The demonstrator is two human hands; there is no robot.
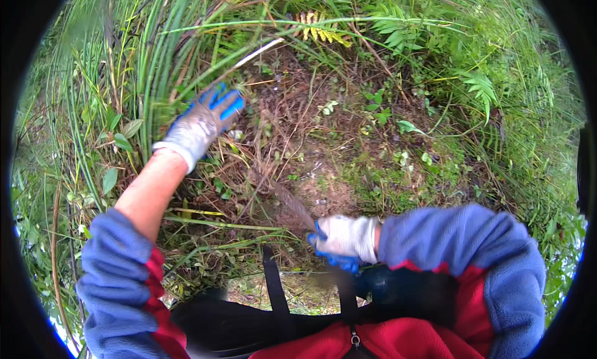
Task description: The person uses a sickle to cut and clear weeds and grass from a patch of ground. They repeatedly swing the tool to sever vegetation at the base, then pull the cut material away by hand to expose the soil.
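Observation:
My left hand (203,121), in a white knit glove with blue coating, is spread at the edge of a clump of long green stalks (154,69). Its fingers are apart, and I see nothing held in it. My right hand (343,240), gloved alike, is closed at lower centre on a long, thin brownish tool (295,204), blurred by motion; whether it is a blade or a stick I cannot tell. The tool points up and left over brown ground (326,191) strewn with dry stems. A pale cut stalk (259,52) slants just above my left hand.
Ferns (480,90) and grass grow at the right, with a yellowed fern frond (322,30) at the top. Green stems (228,224) lie across the ground before me. Dark straps (276,279) hang close to my body.

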